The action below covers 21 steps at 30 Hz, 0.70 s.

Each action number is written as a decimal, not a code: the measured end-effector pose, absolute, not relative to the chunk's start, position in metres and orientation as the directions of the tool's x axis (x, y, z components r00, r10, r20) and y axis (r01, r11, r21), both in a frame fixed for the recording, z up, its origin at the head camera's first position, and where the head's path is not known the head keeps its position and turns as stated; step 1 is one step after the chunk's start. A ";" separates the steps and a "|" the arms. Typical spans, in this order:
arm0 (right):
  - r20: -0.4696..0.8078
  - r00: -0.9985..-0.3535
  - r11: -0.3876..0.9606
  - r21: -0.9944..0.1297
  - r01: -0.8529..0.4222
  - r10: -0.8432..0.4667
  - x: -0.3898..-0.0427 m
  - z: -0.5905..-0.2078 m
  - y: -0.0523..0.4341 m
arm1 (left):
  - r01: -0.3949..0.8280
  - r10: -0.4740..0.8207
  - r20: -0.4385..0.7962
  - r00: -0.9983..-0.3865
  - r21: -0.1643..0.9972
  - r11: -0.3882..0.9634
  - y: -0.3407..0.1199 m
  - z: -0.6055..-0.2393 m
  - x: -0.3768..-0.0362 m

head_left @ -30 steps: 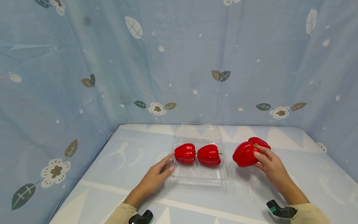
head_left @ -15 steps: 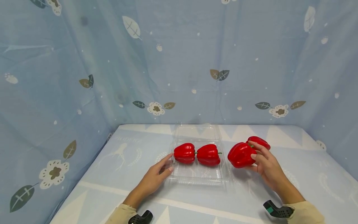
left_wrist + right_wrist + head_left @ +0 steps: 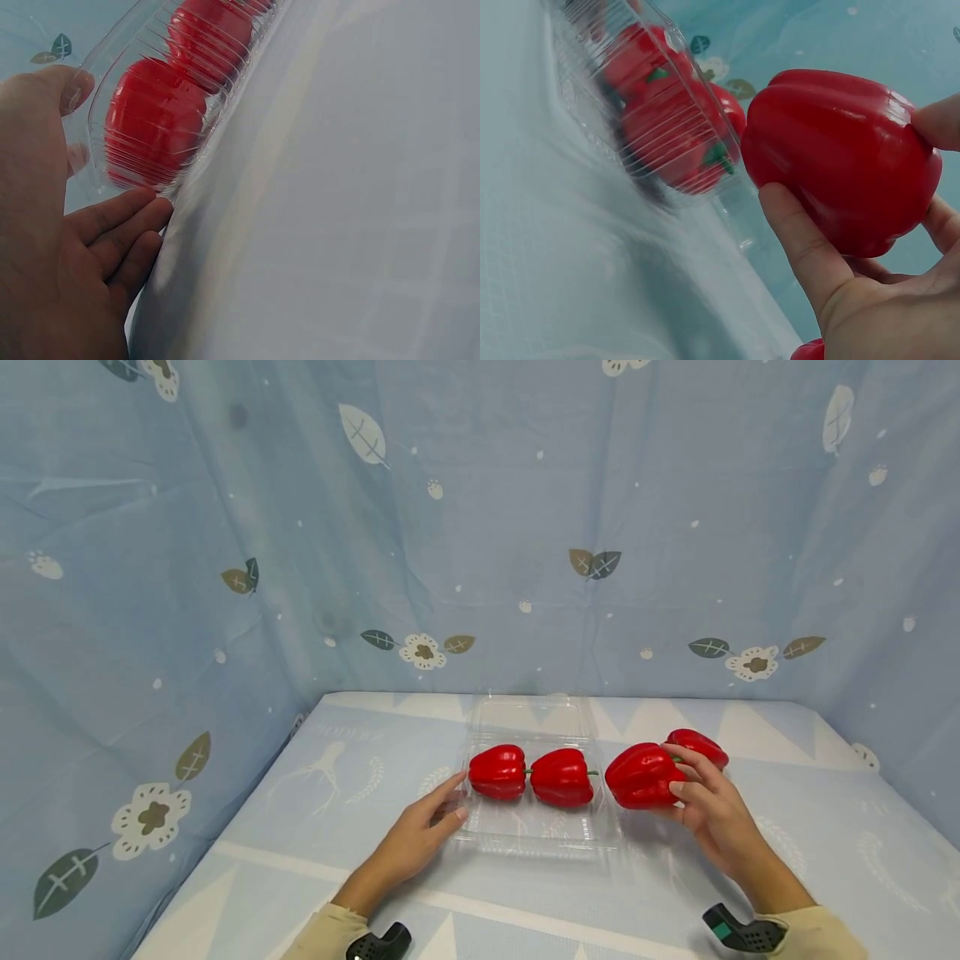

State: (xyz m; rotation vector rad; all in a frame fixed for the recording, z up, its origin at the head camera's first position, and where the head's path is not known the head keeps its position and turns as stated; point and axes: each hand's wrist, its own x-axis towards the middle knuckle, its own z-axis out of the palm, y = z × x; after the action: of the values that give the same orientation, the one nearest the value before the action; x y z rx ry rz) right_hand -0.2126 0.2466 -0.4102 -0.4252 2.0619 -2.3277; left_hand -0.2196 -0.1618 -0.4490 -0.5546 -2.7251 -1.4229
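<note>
My right hand [image 3: 712, 814] grips a red bell pepper [image 3: 641, 777] by its stem end, just right of a clear plastic clamshell container [image 3: 525, 831]. In the right wrist view the pepper [image 3: 840, 157] sits between thumb and fingers, above the table. Two more bell peppers lie on their sides in the container, a left one [image 3: 497, 772] and a right one [image 3: 561, 777]. My left hand [image 3: 412, 839] rests at the container's left edge, fingers fairly straight. The left wrist view has its thumb at the rim and its fingertips against the ribbed side [image 3: 142, 169].
Behind the right hand another red bell pepper [image 3: 699, 747] lies on the table, partly hidden. The container's lid [image 3: 530, 717] is folded back towards the far edge. A patterned cloth covers the table [image 3: 300, 827]; a blue curtain [image 3: 480, 527] hangs behind.
My right hand has carried its bell pepper a short way left, up to the container's right edge. The left hand and the peppers in the container stay put.
</note>
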 end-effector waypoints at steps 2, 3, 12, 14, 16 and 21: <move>0.198 -0.965 -0.138 -0.975 -0.175 -0.174 -0.212 -0.410 0.246 | 0.319 0.301 0.179 -0.937 0.791 0.522 -0.162 -0.449 -0.220; 0.196 -0.966 -0.137 -0.975 -0.174 -0.169 -0.212 -0.410 0.245 | 0.319 0.302 0.178 -0.937 0.791 0.523 -0.162 -0.449 -0.220; 0.191 -0.968 -0.145 -0.975 -0.168 -0.163 -0.210 -0.405 0.235 | 0.312 0.295 0.174 -0.940 0.791 0.526 -0.162 -0.448 -0.218; 0.190 -0.966 -0.134 -0.977 -0.168 -0.173 -0.209 -0.403 0.232 | 0.309 0.293 0.171 -0.941 0.789 0.531 -0.162 -0.447 -0.218; 0.192 -0.963 -0.125 -0.977 -0.171 -0.187 -0.209 -0.400 0.230 | 0.307 0.293 0.168 -0.941 0.787 0.535 -0.162 -0.447 -0.218; 0.191 -0.963 -0.108 -0.979 -0.173 -0.192 -0.208 -0.397 0.225 | 0.312 0.297 0.170 -0.940 0.784 0.537 -0.162 -0.447 -0.219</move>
State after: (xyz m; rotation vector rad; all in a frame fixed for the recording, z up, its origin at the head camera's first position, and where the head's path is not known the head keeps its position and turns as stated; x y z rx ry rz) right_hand -0.2081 0.2248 -0.3969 -0.4275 2.0893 -2.2893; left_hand -0.2188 -0.1620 -0.4468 -0.5421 -2.7398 -1.4017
